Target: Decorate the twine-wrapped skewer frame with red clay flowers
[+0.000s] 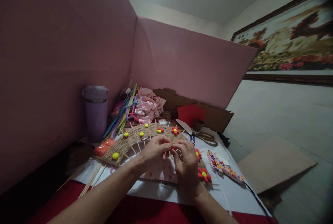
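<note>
A lilac tumbler (96, 119) is standing beside a pink partition panel (65, 43). Just right of the tumbler, colourful pipe cleaners (132, 99) are leaning in a bundle, with crumpled pink satin cloth (148, 104) lying next to them. Farther right of the tumbler, a red sheet (191, 113) is resting against torn brown cardboard (218, 118), and scissors (199, 134) are lying nearby. Well right of the tumbler and higher, a framed horse picture (288, 36) is hanging.
</note>
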The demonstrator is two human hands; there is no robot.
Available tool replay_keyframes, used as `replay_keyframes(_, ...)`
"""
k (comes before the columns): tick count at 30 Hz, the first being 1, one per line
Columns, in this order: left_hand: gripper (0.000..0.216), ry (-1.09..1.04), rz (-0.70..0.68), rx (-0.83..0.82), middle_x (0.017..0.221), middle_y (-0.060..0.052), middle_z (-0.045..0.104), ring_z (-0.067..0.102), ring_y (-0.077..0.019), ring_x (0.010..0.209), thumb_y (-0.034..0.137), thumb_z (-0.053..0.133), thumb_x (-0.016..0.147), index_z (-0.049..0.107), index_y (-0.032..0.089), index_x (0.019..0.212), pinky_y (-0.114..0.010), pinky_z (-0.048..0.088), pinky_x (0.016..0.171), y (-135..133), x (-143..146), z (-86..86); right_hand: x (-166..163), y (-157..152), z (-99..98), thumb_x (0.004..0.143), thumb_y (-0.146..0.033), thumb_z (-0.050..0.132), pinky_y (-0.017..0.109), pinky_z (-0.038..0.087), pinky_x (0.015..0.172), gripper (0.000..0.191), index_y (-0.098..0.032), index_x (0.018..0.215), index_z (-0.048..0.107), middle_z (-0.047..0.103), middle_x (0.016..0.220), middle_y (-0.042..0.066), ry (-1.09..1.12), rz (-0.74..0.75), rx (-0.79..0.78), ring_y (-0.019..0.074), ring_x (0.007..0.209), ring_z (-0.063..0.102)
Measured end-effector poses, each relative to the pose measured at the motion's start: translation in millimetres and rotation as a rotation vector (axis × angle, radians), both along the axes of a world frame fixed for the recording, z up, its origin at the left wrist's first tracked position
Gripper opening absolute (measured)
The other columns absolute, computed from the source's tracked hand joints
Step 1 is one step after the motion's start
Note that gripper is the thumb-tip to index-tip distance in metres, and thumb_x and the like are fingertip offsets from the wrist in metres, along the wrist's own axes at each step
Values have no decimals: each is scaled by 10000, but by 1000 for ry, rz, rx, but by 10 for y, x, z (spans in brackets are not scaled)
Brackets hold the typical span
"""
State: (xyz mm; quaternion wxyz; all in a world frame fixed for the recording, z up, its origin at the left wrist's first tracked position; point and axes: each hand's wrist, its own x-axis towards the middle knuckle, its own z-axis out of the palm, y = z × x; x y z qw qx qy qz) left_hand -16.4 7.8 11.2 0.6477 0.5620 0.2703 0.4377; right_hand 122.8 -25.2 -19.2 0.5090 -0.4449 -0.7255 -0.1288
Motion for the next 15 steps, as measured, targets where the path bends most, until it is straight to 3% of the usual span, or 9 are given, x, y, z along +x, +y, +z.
replay_keyframes(7,97,154,32,4,476,22,553,458,-84,410,176,646,589,573,145,645,-206,310,426,109,-60,-41,30,3,27,853,-181,498,295,424,636,83,-195,829,576,596,758,32,-5,163,-155,176,712,545)
replay_keyframes(12,84,91,92,-24,467,33,532,437,-74,412,148,630,586,559,148,631,-205,298,432,81,-51,1,4,10,26,845,-213,539,275,461,647,68,-195,873,599,633,787,25,218,279,-280,160,721,588)
replay_keyframes(15,148,10,73,-48,503,36,540,446,-67,440,175,677,591,544,148,650,-198,292,448,67,-57,32,-8,25,26,819,-225,580,263,483,603,168,-199,985,582,640,784,19,402,327,-322,153,684,597)
